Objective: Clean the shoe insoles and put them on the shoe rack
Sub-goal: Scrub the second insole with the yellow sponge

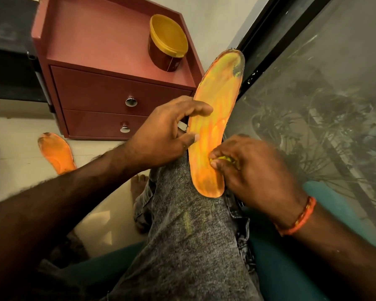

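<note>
Beside the dark window (313, 94) stands a red drawer cabinet (109, 68) with an open yellow-rimmed tub (167, 43) on top. On the person's raised knee in grey jeans (189, 224) rests an orange insole (215, 118); the left hand (161, 135) pinches its edge, and the right hand (254, 170) presses a small yellow-green wad (224, 158) against it. A second insole (57, 152) lies on the floor (15, 137).
</note>
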